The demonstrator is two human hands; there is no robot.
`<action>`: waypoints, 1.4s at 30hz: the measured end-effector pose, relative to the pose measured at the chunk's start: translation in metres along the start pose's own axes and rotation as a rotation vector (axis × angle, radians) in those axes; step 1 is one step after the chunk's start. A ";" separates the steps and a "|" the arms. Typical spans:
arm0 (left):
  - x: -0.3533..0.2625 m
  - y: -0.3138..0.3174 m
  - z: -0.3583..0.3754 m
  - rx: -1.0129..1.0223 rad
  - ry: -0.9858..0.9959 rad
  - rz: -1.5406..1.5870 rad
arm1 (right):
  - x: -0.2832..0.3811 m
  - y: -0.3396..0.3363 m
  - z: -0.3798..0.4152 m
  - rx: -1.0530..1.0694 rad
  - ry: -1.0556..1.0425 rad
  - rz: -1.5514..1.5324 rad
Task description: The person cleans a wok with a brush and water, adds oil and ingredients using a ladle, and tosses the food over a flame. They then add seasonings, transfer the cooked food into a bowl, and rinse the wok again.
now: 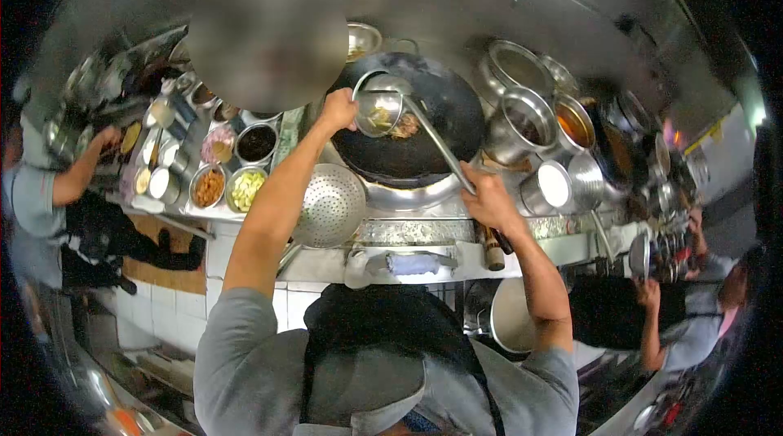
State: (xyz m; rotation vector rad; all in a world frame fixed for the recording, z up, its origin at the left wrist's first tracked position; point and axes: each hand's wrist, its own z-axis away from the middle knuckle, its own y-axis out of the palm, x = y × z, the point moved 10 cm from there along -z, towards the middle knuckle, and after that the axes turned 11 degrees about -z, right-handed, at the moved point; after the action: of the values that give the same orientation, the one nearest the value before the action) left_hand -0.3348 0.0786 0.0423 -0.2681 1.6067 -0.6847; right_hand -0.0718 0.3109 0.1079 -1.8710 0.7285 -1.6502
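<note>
Over the dark wok (457, 93), my left hand (339, 110) is closed on the rim of a metal bowl (378, 94). The bowl is tipped and shows some yellow-green food inside. My right hand (492, 198) is wrapped round the long handle of a ladle (440, 147), whose head lies at the bowl. Brownish food (404, 125) sits in the middle of the wok, just right of the bowl. A perforated strainer (330, 205) rests on the counter below my left forearm.
Bowls of ingredients (246, 190) stand at the left. Metal pots (520, 123), one with orange liquid (572, 128), stand right of the wok. A folded cloth (412, 263) lies at the front edge. Other people's arms show at far left (75, 176) and far right (650, 323).
</note>
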 end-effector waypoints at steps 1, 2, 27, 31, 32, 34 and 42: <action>-0.009 0.008 0.001 -0.012 0.054 -0.070 | -0.003 0.004 0.005 -0.058 -0.143 0.045; -0.018 0.014 0.004 -0.026 0.106 -0.137 | -0.011 0.010 0.009 -0.075 -0.107 0.067; -0.088 0.081 0.153 0.161 -0.019 1.017 | 0.026 -0.015 0.061 -0.673 -0.045 -0.191; -0.150 0.167 0.228 0.501 0.027 1.013 | -0.024 0.003 0.143 -0.961 0.242 -0.990; -0.157 0.183 0.243 0.546 0.022 0.994 | -0.036 0.006 0.164 -1.076 0.164 -1.128; -0.183 0.205 0.280 0.827 0.133 0.969 | -0.040 0.013 0.217 -1.247 0.256 -1.088; -0.310 0.196 0.448 1.627 0.282 0.837 | -0.050 0.023 0.536 -2.015 0.440 -1.015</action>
State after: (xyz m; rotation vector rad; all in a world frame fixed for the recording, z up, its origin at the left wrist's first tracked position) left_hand 0.1906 0.2808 0.1785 1.6181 0.8076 -1.1158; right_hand 0.4547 0.3514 -0.0012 -3.5640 2.6174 -1.8778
